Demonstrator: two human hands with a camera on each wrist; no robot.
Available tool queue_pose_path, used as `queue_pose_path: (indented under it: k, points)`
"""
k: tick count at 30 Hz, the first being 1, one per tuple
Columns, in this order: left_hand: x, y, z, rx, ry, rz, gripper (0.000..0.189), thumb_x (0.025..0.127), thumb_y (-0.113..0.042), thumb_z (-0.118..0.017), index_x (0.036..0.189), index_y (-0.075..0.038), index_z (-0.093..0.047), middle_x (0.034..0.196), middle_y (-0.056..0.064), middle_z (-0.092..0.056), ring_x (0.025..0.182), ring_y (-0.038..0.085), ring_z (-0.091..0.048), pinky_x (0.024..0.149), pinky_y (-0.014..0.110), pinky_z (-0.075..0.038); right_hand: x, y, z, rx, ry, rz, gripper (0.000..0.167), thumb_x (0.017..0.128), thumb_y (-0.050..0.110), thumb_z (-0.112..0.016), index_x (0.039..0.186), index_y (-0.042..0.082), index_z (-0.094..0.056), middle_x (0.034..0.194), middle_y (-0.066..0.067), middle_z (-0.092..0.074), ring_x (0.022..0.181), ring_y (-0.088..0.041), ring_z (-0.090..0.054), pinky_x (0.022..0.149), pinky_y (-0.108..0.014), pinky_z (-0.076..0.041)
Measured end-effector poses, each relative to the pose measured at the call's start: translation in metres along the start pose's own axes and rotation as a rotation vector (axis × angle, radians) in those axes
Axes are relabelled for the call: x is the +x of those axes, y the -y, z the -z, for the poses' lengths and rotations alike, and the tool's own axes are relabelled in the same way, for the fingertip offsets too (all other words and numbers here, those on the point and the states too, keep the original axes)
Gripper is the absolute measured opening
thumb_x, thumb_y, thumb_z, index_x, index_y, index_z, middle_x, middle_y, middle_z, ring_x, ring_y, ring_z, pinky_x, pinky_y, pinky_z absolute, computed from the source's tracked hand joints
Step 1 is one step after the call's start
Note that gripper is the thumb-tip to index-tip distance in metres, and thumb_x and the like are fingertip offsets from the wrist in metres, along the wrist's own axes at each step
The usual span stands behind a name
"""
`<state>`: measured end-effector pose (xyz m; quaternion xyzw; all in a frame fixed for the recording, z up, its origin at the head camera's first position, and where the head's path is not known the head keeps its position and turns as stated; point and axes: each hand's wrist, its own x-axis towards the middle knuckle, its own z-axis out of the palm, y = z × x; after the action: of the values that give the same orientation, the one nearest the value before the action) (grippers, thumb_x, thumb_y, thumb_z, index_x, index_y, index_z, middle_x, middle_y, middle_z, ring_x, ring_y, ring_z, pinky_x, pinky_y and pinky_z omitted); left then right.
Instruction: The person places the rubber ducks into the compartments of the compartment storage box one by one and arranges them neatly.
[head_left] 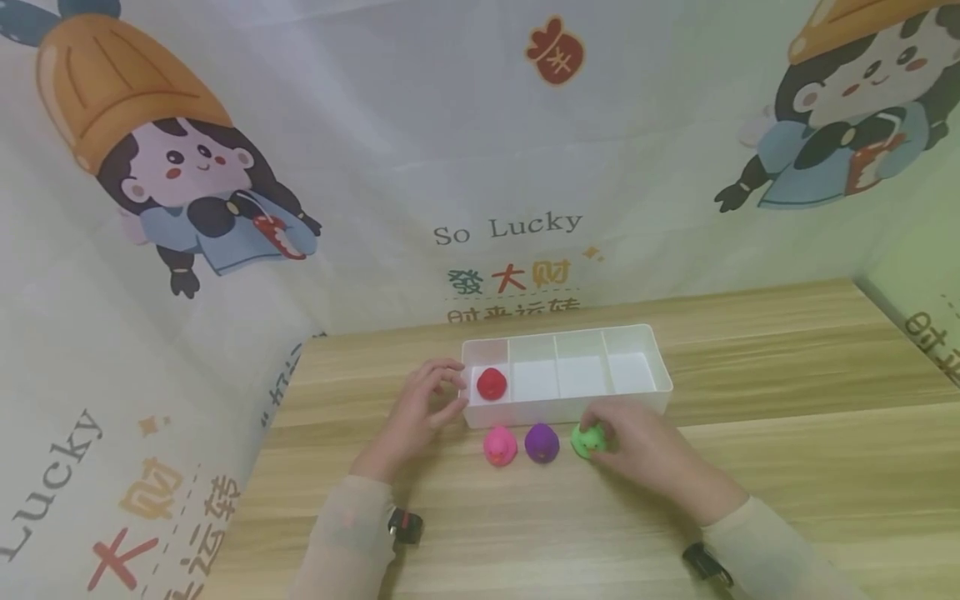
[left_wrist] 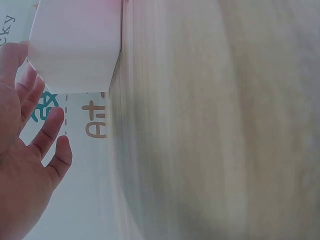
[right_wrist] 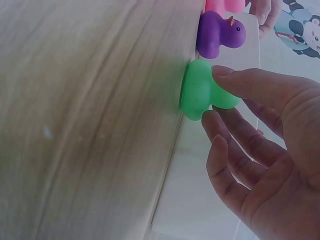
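Note:
A green rubber duck [right_wrist: 197, 90] stands on the table, and my right hand [head_left: 637, 442] pinches it between thumb and fingertips. Left of it a purple rubber duck [head_left: 542, 443] and a pink rubber duck [head_left: 499, 447] stand in a row. Behind them lies a long white divided box [head_left: 555, 407]; a red rubber duck [head_left: 492, 384] sits in its leftmost compartment. At the box's left end is my left hand [head_left: 423, 404], its fingers loosely bent and apart, fingertips right at the wall.
The wooden table [head_left: 480, 533] runs back to a printed cloth [head_left: 390, 125] hung as a backdrop, with more cloth at both sides. A small black device [head_left: 406, 527] is worn at the left wrist, and another black device [head_left: 707, 564] at the right.

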<state>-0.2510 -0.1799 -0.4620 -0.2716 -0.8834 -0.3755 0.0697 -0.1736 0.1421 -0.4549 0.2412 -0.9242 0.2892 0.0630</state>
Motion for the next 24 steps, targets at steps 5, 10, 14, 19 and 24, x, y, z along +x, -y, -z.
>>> queue_pose_path:
  k: [5,10,14,19,24]
  points:
    - [0.0014,-0.0013,0.0003,0.012,0.005,0.012,0.018,0.081,-0.023,-0.064,0.095,-0.02,-0.053,0.123,-0.008,-0.043,0.101,0.011,-0.042,0.081,0.033,-0.041,-0.0005,0.0004,0.0013,-0.026,-0.007,-0.017,0.034,0.061,0.02,-0.078,0.088,0.025,-0.058,0.084,0.013,-0.056,0.077,-0.009,-0.052,0.069,-0.027,-0.043]
    - [0.0006,-0.0019,0.0005,0.015,0.0,0.016,0.018,0.081,-0.023,-0.065,0.095,-0.02,-0.053,0.123,-0.009,-0.043,0.1,0.012,-0.042,0.081,0.033,-0.041,-0.0004,0.0012,0.0017,-0.034,-0.004,-0.019,0.034,0.061,0.021,-0.078,0.088,0.026,-0.058,0.083,0.014,-0.056,0.075,-0.008,-0.052,0.067,-0.025,-0.042]
    - [0.0004,-0.0036,0.0004,0.011,-0.007,0.031,0.018,0.08,-0.024,-0.065,0.094,-0.02,-0.054,0.122,-0.01,-0.043,0.099,0.013,-0.044,0.081,0.033,-0.042,-0.0013,0.0018,0.0028,-0.027,-0.004,-0.031,0.034,0.061,0.02,-0.078,0.088,0.026,-0.058,0.083,0.014,-0.056,0.074,-0.008,-0.052,0.066,-0.025,-0.042]
    - [-0.0001,-0.0036,0.0003,0.013,-0.002,0.053,0.018,0.08,-0.024,-0.065,0.094,-0.022,-0.053,0.123,-0.011,-0.042,0.099,0.016,-0.045,0.081,0.033,-0.041,-0.002,0.0031,0.003,-0.016,-0.009,-0.043,0.033,0.061,0.02,-0.078,0.087,0.026,-0.059,0.083,0.014,-0.057,0.077,-0.009,-0.053,0.07,-0.026,-0.043]
    - [-0.0005,-0.0034,0.0022,0.013,0.017,0.052,0.018,0.082,-0.026,-0.063,0.096,-0.023,-0.053,0.124,-0.011,-0.041,0.099,0.017,-0.045,0.082,0.035,-0.041,-0.0012,0.004,0.0043,-0.022,-0.008,-0.043,0.032,0.061,0.019,-0.078,0.086,0.026,-0.059,0.083,0.015,-0.057,0.078,-0.01,-0.054,0.071,-0.028,-0.043]
